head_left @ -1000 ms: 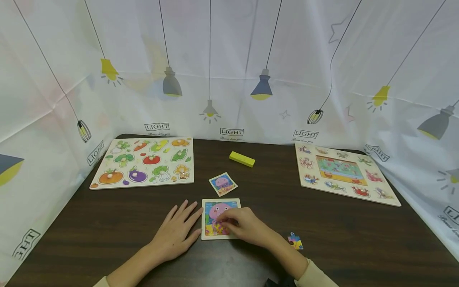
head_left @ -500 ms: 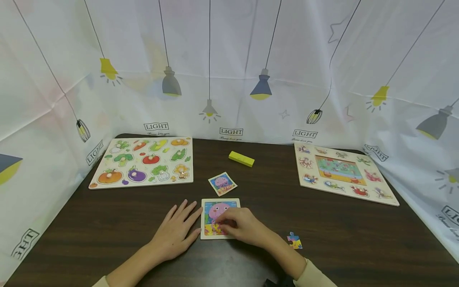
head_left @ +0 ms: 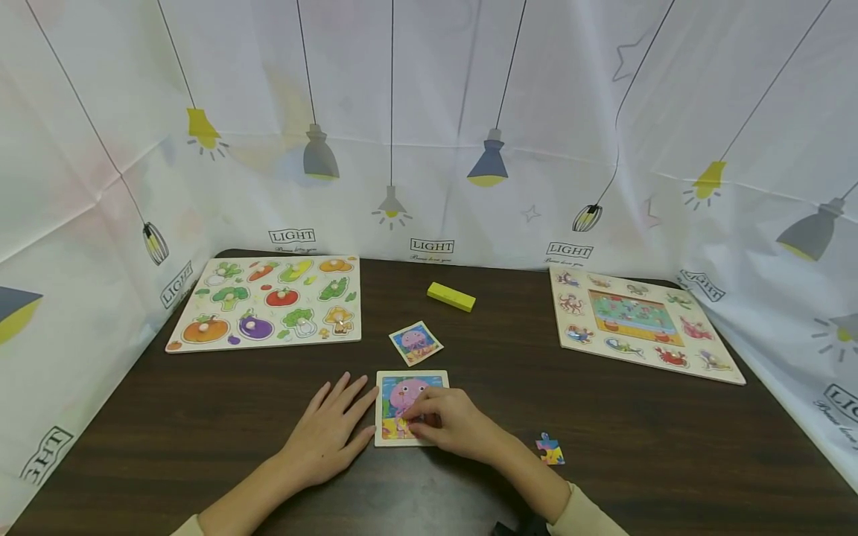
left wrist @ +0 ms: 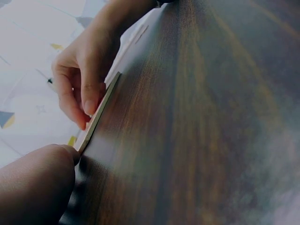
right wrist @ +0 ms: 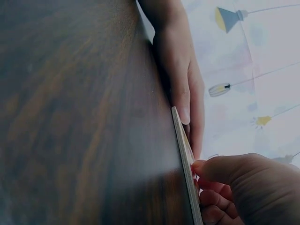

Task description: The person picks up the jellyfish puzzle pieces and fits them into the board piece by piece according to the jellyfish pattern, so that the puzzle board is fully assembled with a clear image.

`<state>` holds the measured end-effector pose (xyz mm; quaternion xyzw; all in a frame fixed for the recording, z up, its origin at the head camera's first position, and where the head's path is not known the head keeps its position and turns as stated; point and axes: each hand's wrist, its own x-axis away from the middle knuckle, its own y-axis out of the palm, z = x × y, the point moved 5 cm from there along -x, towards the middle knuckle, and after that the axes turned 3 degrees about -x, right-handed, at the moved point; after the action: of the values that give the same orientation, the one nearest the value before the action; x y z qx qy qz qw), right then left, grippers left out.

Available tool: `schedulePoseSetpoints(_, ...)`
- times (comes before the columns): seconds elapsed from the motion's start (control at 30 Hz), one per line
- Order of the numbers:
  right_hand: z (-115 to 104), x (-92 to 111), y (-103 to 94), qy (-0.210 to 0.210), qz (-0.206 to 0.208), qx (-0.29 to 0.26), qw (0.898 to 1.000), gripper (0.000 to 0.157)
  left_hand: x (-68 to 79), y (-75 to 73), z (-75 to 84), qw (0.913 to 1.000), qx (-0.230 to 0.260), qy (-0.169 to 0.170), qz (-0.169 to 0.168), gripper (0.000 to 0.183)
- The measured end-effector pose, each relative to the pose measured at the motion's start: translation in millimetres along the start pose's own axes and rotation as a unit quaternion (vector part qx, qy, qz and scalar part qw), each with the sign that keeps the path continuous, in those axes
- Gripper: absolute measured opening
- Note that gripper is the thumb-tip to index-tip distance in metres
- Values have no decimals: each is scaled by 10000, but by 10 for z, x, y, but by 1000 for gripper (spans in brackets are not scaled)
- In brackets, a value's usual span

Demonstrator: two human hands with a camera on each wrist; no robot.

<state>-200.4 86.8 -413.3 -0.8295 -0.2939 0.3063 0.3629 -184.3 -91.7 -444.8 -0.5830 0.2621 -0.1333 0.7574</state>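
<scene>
A small framed jigsaw puzzle (head_left: 412, 374) with a pink octopus picture lies flat on the dark table. My left hand (head_left: 328, 435) rests on the table with fingers spread, index finger and thumb touching the frame's left edge. Over the lower part of the picture, my right hand (head_left: 456, 423) pinches a puzzle piece between thumb and fingers; the hand covers most of that piece. In the right wrist view the thumb (right wrist: 213, 168) touches the puzzle's surface. One loose puzzle piece (head_left: 550, 450), blue, pink and yellow, lies right of the right forearm.
A small octopus picture card (head_left: 416, 343) lies just beyond the frame. Farther back is a yellow block (head_left: 452, 297). A vegetable peg board (head_left: 315, 298) lies at the back left, a sea-animal board (head_left: 603, 350) at the right. A lamp-print curtain (head_left: 429, 89) hangs behind.
The right hand's fingers have shifted slightly over the puzzle's lower part, and the piece under them seems to lie closer in line with the picture. The left hand has stayed put.
</scene>
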Motion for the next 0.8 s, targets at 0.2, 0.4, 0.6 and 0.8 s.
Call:
schedulePoseSetpoints(0.2, -6, -10, 1, 67, 2, 78, 9999, 10, -10, -16, 2, 10000, 1, 19, 5, 55)
schedulePoseSetpoints(0.4, -4, -1, 29, 226, -26, 190, 9996, 9, 0, -16, 13, 10000, -10, 32, -16, 54)
schedulePoseSetpoints(0.6, -19, 12, 54, 228, -94, 243, 9994, 9, 19, 4, 17, 10000, 17, 30, 9, 54)
schedulePoseSetpoints(0.8, -44, 24, 48, -64, -165, 339, 9993, 11, 19, 8, 11, 10000, 19, 9, 25, 54)
